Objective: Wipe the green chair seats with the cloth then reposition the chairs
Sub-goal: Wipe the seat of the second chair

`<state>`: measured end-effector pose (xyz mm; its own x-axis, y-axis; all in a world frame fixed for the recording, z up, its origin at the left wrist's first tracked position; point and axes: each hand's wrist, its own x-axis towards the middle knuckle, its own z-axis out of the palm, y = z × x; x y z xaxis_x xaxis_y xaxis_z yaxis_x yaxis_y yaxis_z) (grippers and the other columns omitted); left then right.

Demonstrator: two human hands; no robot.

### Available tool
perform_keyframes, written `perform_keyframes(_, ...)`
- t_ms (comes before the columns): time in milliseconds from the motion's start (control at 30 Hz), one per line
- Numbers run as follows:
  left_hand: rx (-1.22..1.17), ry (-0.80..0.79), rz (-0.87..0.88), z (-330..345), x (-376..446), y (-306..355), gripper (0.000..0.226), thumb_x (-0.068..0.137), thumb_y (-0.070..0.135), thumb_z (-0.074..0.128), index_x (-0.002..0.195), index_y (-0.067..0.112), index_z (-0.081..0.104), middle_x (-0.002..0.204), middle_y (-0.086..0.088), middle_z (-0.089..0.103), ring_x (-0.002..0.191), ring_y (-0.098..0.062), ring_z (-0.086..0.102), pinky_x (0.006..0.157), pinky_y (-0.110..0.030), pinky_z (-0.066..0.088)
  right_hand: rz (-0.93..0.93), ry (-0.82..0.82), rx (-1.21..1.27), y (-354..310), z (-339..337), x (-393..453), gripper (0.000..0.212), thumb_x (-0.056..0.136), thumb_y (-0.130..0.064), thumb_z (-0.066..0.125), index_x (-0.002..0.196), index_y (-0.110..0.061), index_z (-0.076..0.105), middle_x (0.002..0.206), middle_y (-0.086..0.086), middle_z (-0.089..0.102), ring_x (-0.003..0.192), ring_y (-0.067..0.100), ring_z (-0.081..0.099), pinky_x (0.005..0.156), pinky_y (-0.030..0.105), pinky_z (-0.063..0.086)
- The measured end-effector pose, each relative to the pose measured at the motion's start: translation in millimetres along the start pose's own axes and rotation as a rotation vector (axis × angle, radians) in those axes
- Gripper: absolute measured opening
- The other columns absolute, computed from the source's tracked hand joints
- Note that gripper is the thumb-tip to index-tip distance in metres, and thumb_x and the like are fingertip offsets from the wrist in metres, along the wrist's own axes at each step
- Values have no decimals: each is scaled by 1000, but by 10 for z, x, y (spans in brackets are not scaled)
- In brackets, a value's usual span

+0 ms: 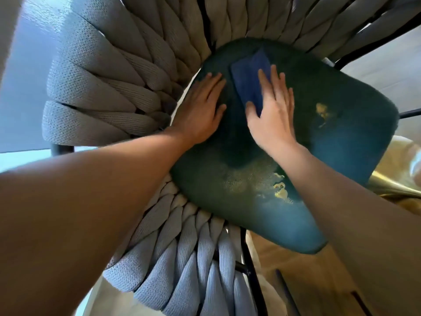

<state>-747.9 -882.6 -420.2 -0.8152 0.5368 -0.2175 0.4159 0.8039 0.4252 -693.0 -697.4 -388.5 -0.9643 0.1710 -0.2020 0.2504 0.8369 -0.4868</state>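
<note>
Flat right hand [271, 115] fingers [276, 83] press cloth [249, 80] onto seat [341, 142].

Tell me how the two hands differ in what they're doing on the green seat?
The right hand presses the blue cloth; the left hand lies on the bare green seat. The left sits nearer the grey woven backrest. Both are flat, fingers straight.

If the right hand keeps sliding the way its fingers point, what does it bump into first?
Probably the grey woven chair back. The right hand lies flat on the blue cloth, fingers pointing across the green seat toward its far edge; depth is hard to judge.
</note>
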Motion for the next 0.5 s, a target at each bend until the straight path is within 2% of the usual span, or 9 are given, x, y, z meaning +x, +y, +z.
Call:
perform_keyframes(67,53,26,11,120,79,-74,61,108,36,38,160,5,24,168,-10,20,156,-26,13,125,-35,0,-88,-8,-69,57,100,181,72,96,-32,51,160,-11,25,168,14,13,155,35,8,126,50,7)
perform_keyframes(200,202,84,55,337,81,-180,63,110,39,30,160,4,20,169,-12,15,157,-26,11,127,-38,-1,-161,-63,-118,183,312,547,76,97,-36,47,161,-7,17,169,14,7,156,34,1,126,45,0)
perform_keyframes(267,248,133,63,379,76,-199,62,110,39,30,160,4,22,169,-11,17,157,-25,13,127,-38,0,-201,7,-67,228,420,596,69,96,-28,45,158,-3,26,166,17,18,155,36,10,126,44,5)
perform_keyframes(367,275,158,82,402,80,-242,61,108,35,31,160,3,21,168,-12,18,156,-26,14,127,-37,1,-308,154,35,322,560,511,53,93,-13,46,145,0,51,154,17,45,147,36,35,123,43,20)
perform_keyframes(500,240,150,98,394,84,-261,62,106,28,35,160,2,20,168,-15,16,157,-27,12,127,-37,0,-465,79,114,466,517,422,45,88,-2,49,129,-2,66,141,13,60,138,30,50,117,38,29)
